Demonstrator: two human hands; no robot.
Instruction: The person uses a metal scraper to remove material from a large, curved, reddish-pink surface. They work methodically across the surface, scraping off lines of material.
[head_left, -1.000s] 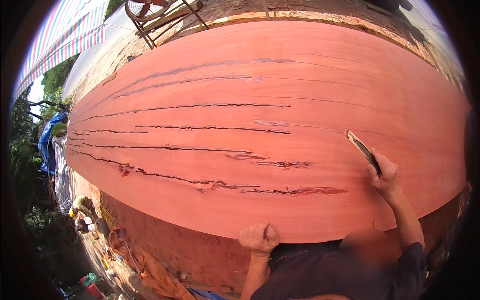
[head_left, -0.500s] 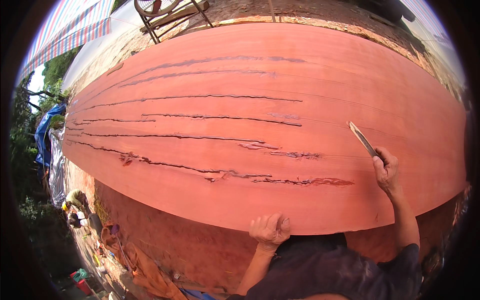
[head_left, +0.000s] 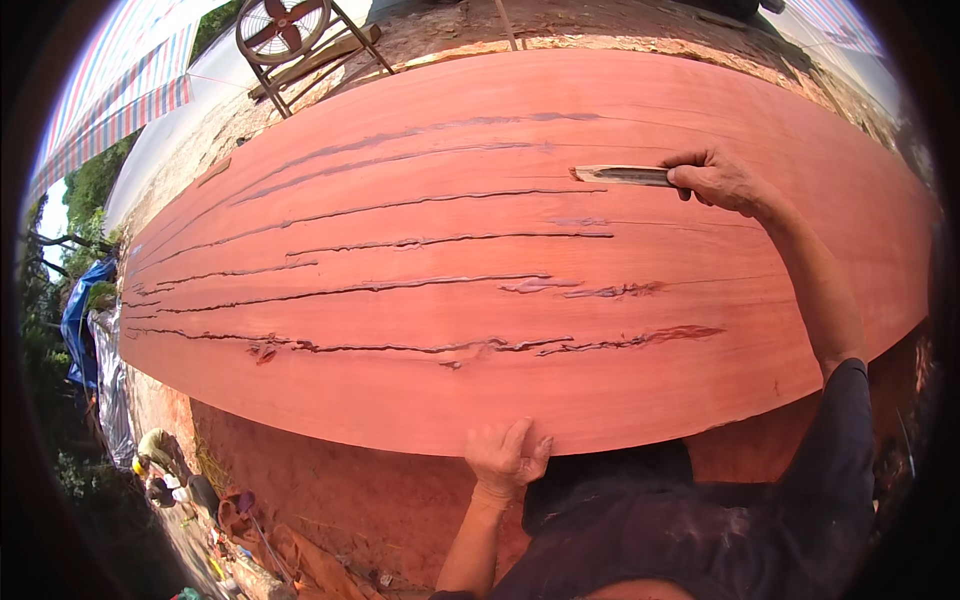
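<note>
A large reddish wood slab (head_left: 400,395) lies before me, with several long dark cracks running along it, some smeared with dark, glossy filler (head_left: 620,290). My right hand (head_left: 715,180) is closed on a narrow wooden stick (head_left: 622,175), pale along one side and dark along the other. The stick points left, and its brown-stained tip is at or just above the slab near the right end of a crack (head_left: 450,195); contact cannot be made out. My left hand (head_left: 505,460) rests on the slab's near edge, thumb apart from the fingers, holding nothing visible.
Past the far edge stands a fan (head_left: 283,28) on a metal frame. A striped awning (head_left: 120,100) hangs at the upper left, with a blue tarp (head_left: 85,315) below it. Another person (head_left: 165,460) bends down at the lower left, near an orange-brown cloth (head_left: 290,550).
My right hand has carried the stick away from me and to the left, turning it from slanted to nearly level. My left hand has shifted slightly left along the edge. The view has shifted too.
</note>
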